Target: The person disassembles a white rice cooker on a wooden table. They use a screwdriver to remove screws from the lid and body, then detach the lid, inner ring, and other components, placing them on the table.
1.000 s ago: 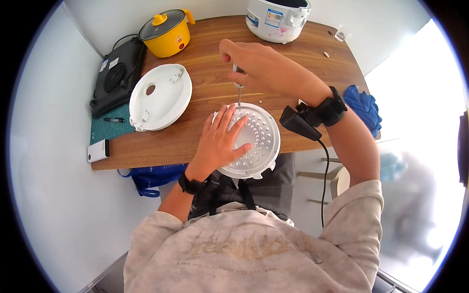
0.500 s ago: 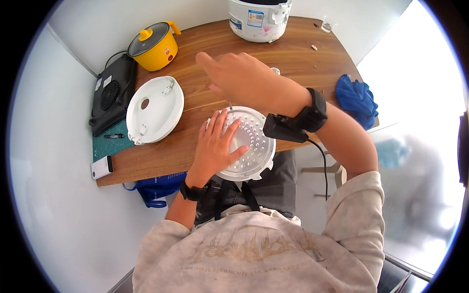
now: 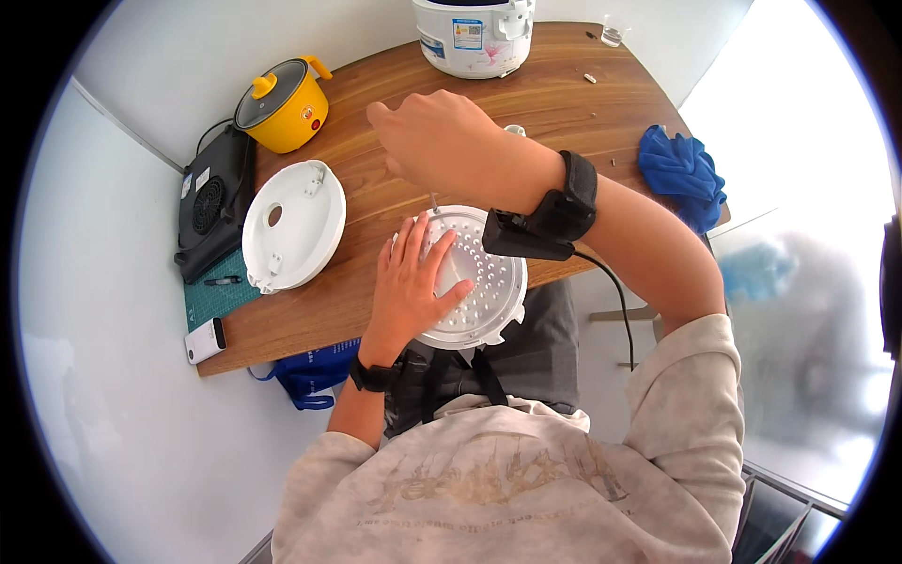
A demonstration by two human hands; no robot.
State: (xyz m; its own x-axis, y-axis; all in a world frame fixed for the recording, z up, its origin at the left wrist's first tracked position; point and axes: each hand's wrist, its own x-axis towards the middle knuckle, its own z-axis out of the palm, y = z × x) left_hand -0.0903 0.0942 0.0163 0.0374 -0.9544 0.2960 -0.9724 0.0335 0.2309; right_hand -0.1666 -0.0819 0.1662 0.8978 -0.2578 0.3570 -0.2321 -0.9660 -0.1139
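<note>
A round silver-white lid plate (image 3: 495, 282) with raised dimples lies at the table's front edge, partly over my lap. My left hand (image 3: 406, 282) rests flat on its left side, fingers stretched and thumb apart. Above the plate's far edge, my right hand (image 3: 442, 136) is closed in a fist with its back toward me. A thin metal shaft like a screwdriver's (image 3: 434, 201) points down from under it to the plate's rim; its handle is hidden in the fist. To the left lies a white round lid cover (image 3: 318, 235) with a hole.
A white rice cooker body (image 3: 470, 56) stands at the back, a yellow pot (image 3: 293, 122) at the back left. Beside it are a black cooktop (image 3: 221, 188), a green mat (image 3: 211, 303) and a white power bank (image 3: 205, 340). A blue cloth (image 3: 681, 174) and a clear cup (image 3: 613, 36) are right.
The whole view has shifted slightly. My right fist and wrist have turned a little over the plate's far edge; my left hand stays flat on the plate.
</note>
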